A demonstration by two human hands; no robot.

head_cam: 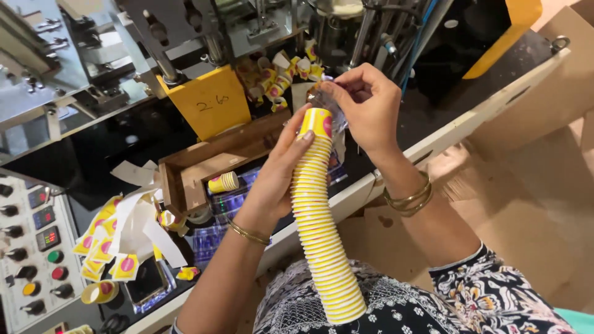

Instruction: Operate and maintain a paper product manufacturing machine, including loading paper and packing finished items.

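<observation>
A long stack of yellow paper cups (pixel 322 229) leans from my lap up toward the machine. My left hand (pixel 278 170) grips the stack near its upper end, fingers wrapped around the top cups. My right hand (pixel 365 105) is at the top of the stack, pinching a clear plastic sleeve (pixel 330 104) that sits over the topmost cup. Gold bangles are on both wrists.
A cup-forming machine (pixel 204 37) fills the far side, with a yellow card (pixel 209 102) and loose cups (pixel 278 74) near it. A wooden tray (pixel 210 164) holds a short cup stack (pixel 223 182). Flat cup blanks (pixel 108 241) and a button panel (pixel 31 253) lie left. Cardboard (pixel 526 204) is right.
</observation>
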